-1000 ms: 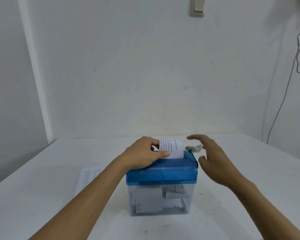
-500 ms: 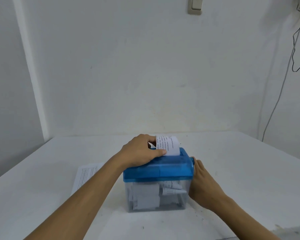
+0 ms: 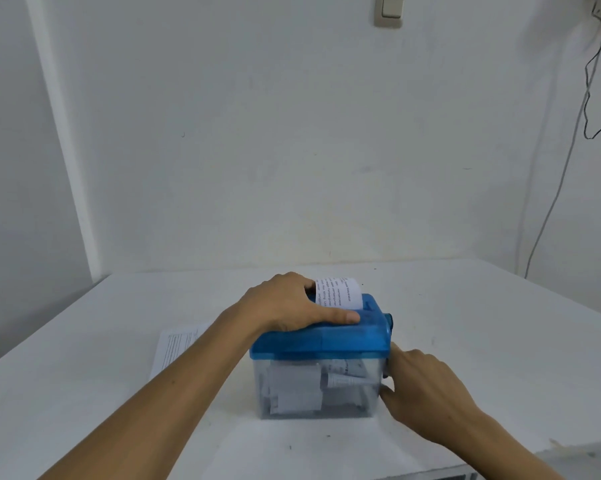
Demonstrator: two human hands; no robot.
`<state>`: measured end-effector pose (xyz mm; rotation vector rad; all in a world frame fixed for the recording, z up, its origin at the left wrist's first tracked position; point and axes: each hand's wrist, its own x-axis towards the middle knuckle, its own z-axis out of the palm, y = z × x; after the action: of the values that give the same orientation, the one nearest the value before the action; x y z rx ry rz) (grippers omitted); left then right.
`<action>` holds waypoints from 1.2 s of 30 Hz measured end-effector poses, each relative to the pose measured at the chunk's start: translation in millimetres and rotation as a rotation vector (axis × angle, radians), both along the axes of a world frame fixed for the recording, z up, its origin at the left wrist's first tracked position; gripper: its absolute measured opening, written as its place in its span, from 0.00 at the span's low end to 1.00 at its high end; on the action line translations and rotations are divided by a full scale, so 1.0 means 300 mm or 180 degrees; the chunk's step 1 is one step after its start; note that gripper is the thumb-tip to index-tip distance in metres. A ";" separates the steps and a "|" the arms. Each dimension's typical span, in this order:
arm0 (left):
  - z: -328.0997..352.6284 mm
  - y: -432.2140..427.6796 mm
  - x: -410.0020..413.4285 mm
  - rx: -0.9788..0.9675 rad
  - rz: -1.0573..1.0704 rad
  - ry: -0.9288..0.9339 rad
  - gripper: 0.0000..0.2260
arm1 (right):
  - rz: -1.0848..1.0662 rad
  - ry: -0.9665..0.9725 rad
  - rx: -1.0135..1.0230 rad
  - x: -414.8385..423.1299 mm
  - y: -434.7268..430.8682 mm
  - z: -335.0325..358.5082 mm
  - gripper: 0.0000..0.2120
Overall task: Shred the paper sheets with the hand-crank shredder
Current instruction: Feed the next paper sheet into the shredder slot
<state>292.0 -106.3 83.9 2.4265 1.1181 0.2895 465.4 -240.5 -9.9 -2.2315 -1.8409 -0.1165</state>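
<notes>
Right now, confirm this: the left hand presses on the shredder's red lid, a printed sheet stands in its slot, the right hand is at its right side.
Wrong on one count: the head view shows the lid is blue, not red. The left hand does press on it, a printed sheet stands in its slot, and the right hand is at its right side.

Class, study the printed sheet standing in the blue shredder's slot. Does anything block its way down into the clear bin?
Nothing visible does. The sheet stands in the blue lid's slot; the left hand rests on the lid beside it. The cutters are hidden; the clear bin below holds shreds.
</notes>
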 end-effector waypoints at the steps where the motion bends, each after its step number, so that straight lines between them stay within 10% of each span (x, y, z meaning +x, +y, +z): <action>1: 0.005 0.001 -0.001 -0.0092 -0.0057 0.0073 0.48 | -0.0029 -0.0026 -0.0020 -0.001 -0.004 0.001 0.15; 19: -0.007 -0.018 0.001 0.0201 -0.0011 0.0341 0.45 | -0.0320 0.0102 -0.1148 -0.011 -0.049 0.236 0.11; 26: -0.014 -0.018 0.004 0.0258 -0.0057 0.0325 0.49 | -0.0223 0.1222 -0.1760 -0.003 -0.043 0.400 0.11; 36: -0.012 -0.033 0.000 0.0307 -0.0060 0.0289 0.45 | -0.0414 0.1449 -0.0721 0.050 0.095 0.499 0.24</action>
<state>291.8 -116.1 80.4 2.5564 1.1433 0.2344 480.2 -212.1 139.7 -2.2758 -1.5242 0.5569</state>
